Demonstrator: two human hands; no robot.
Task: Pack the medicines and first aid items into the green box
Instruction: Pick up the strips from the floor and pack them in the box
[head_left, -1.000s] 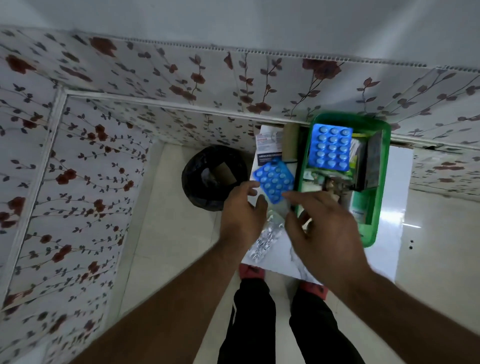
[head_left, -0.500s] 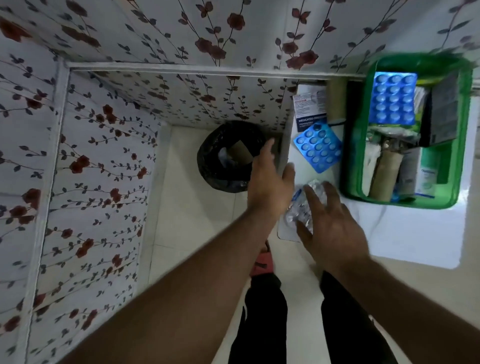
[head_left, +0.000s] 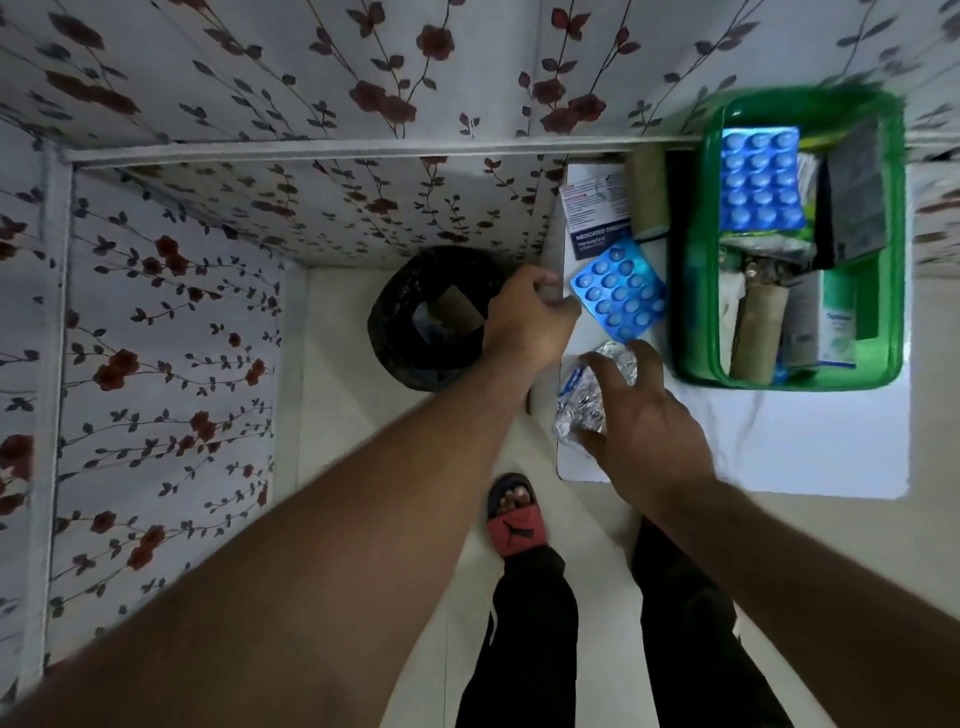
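The green box (head_left: 795, 382) stands on the white table (head_left: 779, 447) at the right, holding a blue blister pack (head_left: 758, 179), cardboard rolls, cartons and packets. A second blue blister pack (head_left: 618, 296) lies on the table left of the box. My left hand (head_left: 524, 322) is at the table's left edge beside that pack, fingers curled with nothing visible in them. My right hand (head_left: 644, 421) grips a bunch of silver blister strips (head_left: 584, 400) near the table's front left corner, thumb below and fingers over them.
A white medicated-dressing carton (head_left: 597, 213) and a beige roll (head_left: 647, 192) lie at the back of the table against the flowered wall. A black-lined bin (head_left: 431, 317) stands on the floor left of the table. My sandalled foot (head_left: 514, 519) is below.
My left hand has let go of the blue blister pack, now lying on the table, and curled at the edge. My right hand has come down and closed on the silver strips.
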